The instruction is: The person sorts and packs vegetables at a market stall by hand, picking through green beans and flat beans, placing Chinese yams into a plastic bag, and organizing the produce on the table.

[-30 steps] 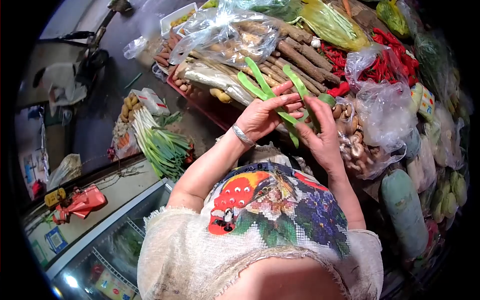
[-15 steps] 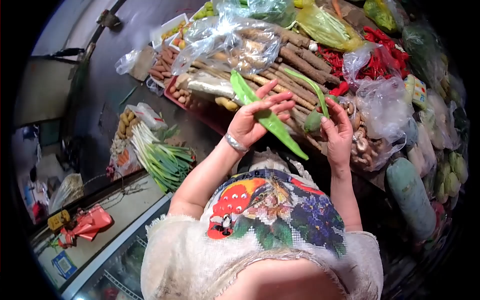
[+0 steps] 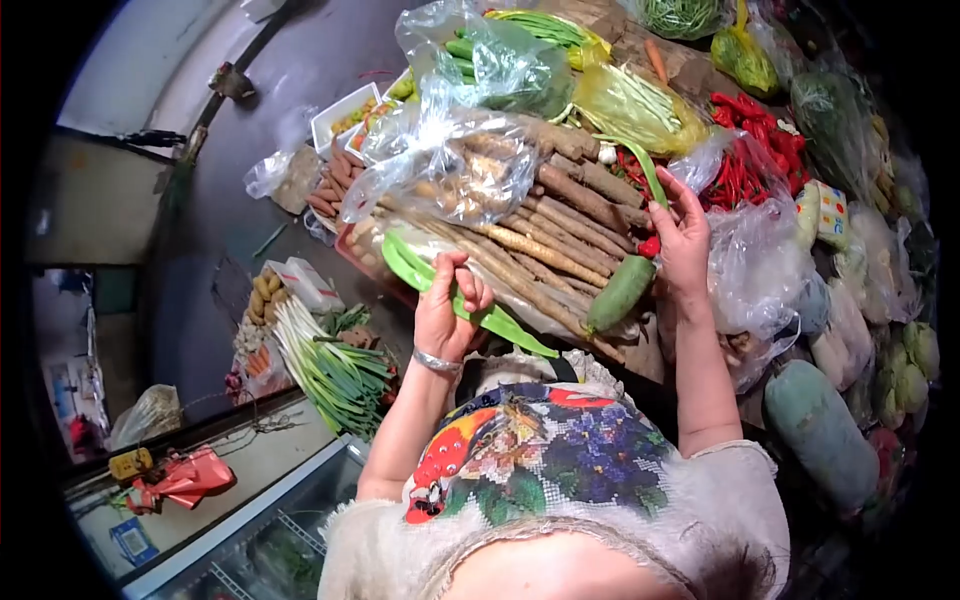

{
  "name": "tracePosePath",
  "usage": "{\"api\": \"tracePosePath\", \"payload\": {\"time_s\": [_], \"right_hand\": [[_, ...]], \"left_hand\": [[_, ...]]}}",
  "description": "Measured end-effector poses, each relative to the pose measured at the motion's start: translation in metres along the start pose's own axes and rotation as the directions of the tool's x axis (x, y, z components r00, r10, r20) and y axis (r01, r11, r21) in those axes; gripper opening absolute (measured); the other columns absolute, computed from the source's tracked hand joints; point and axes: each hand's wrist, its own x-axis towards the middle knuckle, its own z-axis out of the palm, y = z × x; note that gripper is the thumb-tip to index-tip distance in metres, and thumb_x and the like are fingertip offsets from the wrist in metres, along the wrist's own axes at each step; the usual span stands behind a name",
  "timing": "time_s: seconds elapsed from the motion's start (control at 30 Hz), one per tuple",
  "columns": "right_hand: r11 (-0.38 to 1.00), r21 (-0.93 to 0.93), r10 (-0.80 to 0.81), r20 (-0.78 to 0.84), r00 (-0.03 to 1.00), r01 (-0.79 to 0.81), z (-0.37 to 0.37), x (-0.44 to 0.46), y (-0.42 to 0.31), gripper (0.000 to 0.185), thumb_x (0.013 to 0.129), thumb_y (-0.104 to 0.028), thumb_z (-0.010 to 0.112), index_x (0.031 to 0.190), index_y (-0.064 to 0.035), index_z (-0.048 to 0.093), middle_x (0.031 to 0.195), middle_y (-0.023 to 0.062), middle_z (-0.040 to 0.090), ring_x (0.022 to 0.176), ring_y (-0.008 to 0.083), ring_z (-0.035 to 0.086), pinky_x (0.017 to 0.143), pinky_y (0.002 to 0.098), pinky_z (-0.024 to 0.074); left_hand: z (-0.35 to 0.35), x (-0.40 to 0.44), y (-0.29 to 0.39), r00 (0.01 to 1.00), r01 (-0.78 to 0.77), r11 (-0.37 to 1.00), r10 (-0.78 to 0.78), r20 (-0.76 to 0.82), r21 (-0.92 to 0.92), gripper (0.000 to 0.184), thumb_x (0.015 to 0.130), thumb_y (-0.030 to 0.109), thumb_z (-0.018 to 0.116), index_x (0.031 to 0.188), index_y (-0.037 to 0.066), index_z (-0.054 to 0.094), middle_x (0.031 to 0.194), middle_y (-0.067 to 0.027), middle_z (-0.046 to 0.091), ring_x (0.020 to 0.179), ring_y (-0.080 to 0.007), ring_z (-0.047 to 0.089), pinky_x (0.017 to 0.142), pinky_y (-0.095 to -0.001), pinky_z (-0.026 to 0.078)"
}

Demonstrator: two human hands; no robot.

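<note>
Clock taken from view centre. Scallions [image 3: 325,345] at 8-9 o'clock, well clear of L hand, so prob. low risk. L hand [image 3: 450,308], near centre towards 9, fingers curled round the broad flat bean [image 3: 406,264], which lies aslant, ends at approx 10 and 5; can't tell if it's one pod or a couple. Squeezing too hard could crease or snap it mid-length; too loose & it could slide out, prob. down the dark gap at 5 w/ awkward retrieval.

Long brown roots [image 3: 560,232] at 1-2, tips jutting toward the person. Stubby green veg [image 3: 622,295] at 3, by the root ends: roundish, so a knock from the R forearm could roll it off.

Slender bean [image 3: 648,174] at 2, pinched near its lower end betw. thumb & fingers of R hand [image 3: 680,225]; free tip points to 11. Held at one end only, it could whip or twist loose & get lost among red chillies [image 3: 758,150], also approx 2. Clear bag [image 3: 765,255] just past R hand at 3: loose film could snag a finger.
</note>
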Motion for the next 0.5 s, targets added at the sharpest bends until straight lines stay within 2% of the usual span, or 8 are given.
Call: {"api": "tracePosePath", "payload": {"time_s": [0.07, 0.13, 0.2, 0.3, 0.33, 0.37, 0.43, 0.5], "right_hand": [[0.993, -0.118, 0.017, 0.068, 0.998, -0.009, -0.003, 0.028, 0.005, 0.043, 0.090, 0.002, 0.054, 0.132, -0.0021, 0.051, 0.120, 0.0017, 0.058, 0.090, 0.0059, 0.053, 0.071, 0.0196, 0.0451], [0.988, -0.156, 0.006, 0.097, 0.995, 0.010, -0.006, 0.065, 0.029, 0.044, 0.088, -0.002, 0.058, 0.132, -0.0031, 0.051, 0.122, 0.0047, 0.059, 0.097, 0.0128, 0.057, 0.079, 0.0267, 0.0476], [0.658, -0.713, -0.164, 0.179, 0.970, 0.242, -0.007, 0.094, 0.049, 0.046, 0.085, -0.011, 0.063, 0.130, -0.0045, 0.054, 0.124, 0.0094, 0.060, 0.104, 0.0226, 0.059, 0.090, 0.0358, 0.0461], [0.535, -0.799, -0.165, 0.220, 0.962, 0.274, 0.007, 0.093, 0.032, 0.050, 0.083, -0.018, 0.065, 0.130, -0.0051, 0.054, 0.125, 0.0126, 0.060, 0.114, 0.0285, 0.057, 0.099, 0.0409, 0.0411], [0.796, -0.549, -0.094, 0.303, 0.948, 0.254, 0.016, 0.077, 0.031, 0.050, 0.084, -0.017, 0.065, 0.130, -0.0048, 0.054, 0.125, 0.0128, 0.059, 0.115, 0.0261, 0.056, 0.100, 0.0389, 0.0427], [0.933, -0.343, 0.043, 0.413, 0.910, 0.112, 0.024, 0.062, 0.027, 0.044, 0.084, -0.015, 0.066, 0.125, -0.0046, 0.057, 0.121, 0.0101, 0.059, 0.112, 0.0211, 0.056, 0.098, 0.0355, 0.0438], [0.986, -0.154, 0.143, 0.642, 0.754, -0.056, 0.035, 0.031, 0.028, 0.057, 0.086, -0.019, 0.067, 0.137, -0.0036, 0.046, 0.130, 0.0086, 0.055, 0.114, 0.0190, 0.054, 0.101, 0.0352, 0.0424], [0.950, -0.178, 0.293, 0.789, 0.539, -0.256, 0.048, 0.006, 0.007, 0.072, 0.085, -0.022, 0.071, 0.145, -0.0057, 0.035, 0.139, 0.0136, 0.049, 0.121, 0.0220, 0.052, 0.103, 0.0353, 0.0419]], "left_hand": [[-0.011, 0.006, -0.007, 0.998, -0.013, 1.000, 0.014, 0.064, -0.013, 0.027, 0.100, 0.031, 0.049, 0.104, 0.005, 0.055, 0.068, -0.0049, 0.056, 0.057, -0.0158, 0.049, 0.061, -0.0318, 0.042], [-0.001, 0.005, -0.013, 0.998, -0.032, 0.998, 0.035, -0.046, 0.051, 0.028, 0.099, 0.031, 0.051, 0.107, 0.005, 0.055, 0.073, -0.0066, 0.059, 0.062, -0.0176, 0.054, 0.064, -0.0339, 0.046], [0.004, 0.004, -0.016, 0.999, 0.003, 0.999, -0.001, -0.046, 0.034, 0.029, 0.097, 0.030, 0.055, 0.111, 0.004, 0.055, 0.081, -0.0092, 0.061, 0.070, -0.0196, 0.058, 0.070, -0.0359, 0.049], [0.012, 0.012, -0.020, 0.998, -0.040, 0.999, 0.041, -0.050, 0.032, 0.030, 0.095, 0.026, 0.059, 0.112, 0.002, 0.056, 0.094, -0.0127, 0.062, 0.080, -0.0216, 0.062, 0.079, -0.0365, 0.052], [0.016, 0.017, -0.023, 0.998, -0.035, 0.999, 0.036, -0.053, 0.038, 0.030, 0.095, 0.026, 0.059, 0.112, 0.002, 0.056, 0.094, -0.0127, 0.062, 0.080, -0.0216, 0.062, 0.079, -0.0365, 0.052], [0.021, 0.022, -0.026, 0.997, -0.058, 0.995, 0.063, -0.049, 0.084, 0.030, 0.096, 0.026, 0.059, 0.112, 0.002, 0.056, 0.095, -0.0125, 0.063, 0.081, -0.0213, 0.062, 0.080, -0.0362, 0.052], [0.031, 0.033, -0.034, 0.996, -0.093, 0.987, 0.094, -0.004, 0.132, 0.029, 0.096, 0.026, 0.058, 0.112, 0.002, 0.056, 0.097, -0.0118, 0.063, 0.085, -0.0206, 0.062, 0.082, -0.0358, 0.051], [0.047, 0.040, -0.038, 0.996, -0.087, 0.985, 0.085, 0.022, 0.147, 0.028, 0.097, 0.026, 0.057, 0.112, 0.002, 0.056, 0.100, -0.0119, 0.063, 0.087, -0.0203, 0.062, 0.084, -0.0361, 0.051]]}}
